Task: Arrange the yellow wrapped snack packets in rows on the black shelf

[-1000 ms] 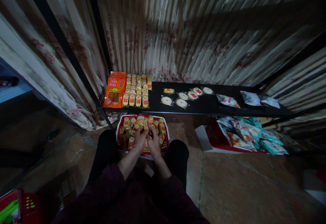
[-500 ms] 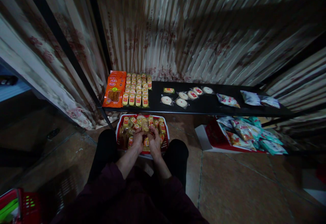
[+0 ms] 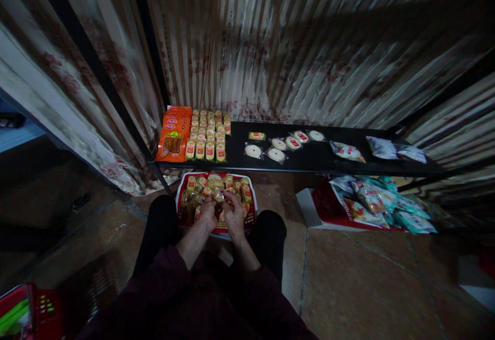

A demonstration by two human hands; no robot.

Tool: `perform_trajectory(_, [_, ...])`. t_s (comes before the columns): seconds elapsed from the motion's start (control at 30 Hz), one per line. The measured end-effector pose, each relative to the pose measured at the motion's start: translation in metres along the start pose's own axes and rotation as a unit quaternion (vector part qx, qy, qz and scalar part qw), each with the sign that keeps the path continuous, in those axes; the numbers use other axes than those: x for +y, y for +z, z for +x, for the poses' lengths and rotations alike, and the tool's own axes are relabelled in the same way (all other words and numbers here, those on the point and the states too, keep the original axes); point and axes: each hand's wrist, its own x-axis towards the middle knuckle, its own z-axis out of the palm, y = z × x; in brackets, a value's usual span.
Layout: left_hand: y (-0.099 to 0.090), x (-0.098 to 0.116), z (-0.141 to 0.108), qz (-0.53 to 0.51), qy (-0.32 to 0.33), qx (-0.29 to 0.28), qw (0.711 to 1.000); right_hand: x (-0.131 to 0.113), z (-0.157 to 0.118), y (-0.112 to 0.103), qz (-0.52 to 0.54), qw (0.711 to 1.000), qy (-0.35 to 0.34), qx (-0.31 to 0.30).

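A red and white basket between my knees is filled with small yellow wrapped snack cakes. Above its middle, my left hand and my right hand are close together with curled fingers. Between their fingertips is one wrapped snack cake, partly covered by the fingers. On the black shelf in front, more of these cakes stand in neat rows, beside orange snack packets at the left end.
Round wrapped pastries, a single cake and several snack bags lie on the shelf. Below right, a box holds more bags. A red basket sits lower left. Dark shelf posts and curtains surround the shelf.
The wrapped cake between my hands has tipped and lowered slightly, showing less of its face. My fingers have shifted around it; the shelf goods are unchanged.
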Motion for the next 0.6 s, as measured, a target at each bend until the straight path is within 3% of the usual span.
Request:
perform_trajectory(0.2, [-0.003, 0.001, 0.003, -0.012, -0.023, 0.011, 1.000, -0.003, -0.002, 0.000, -0.028, 0.999, -0.006, -0.019])
perform_trajectory(0.6, [0.000, 0.000, 0.007, -0.018, -0.066, 0.038, 0.997, -0.013, -0.003, -0.003, -0.093, 0.992, -0.082, -0.023])
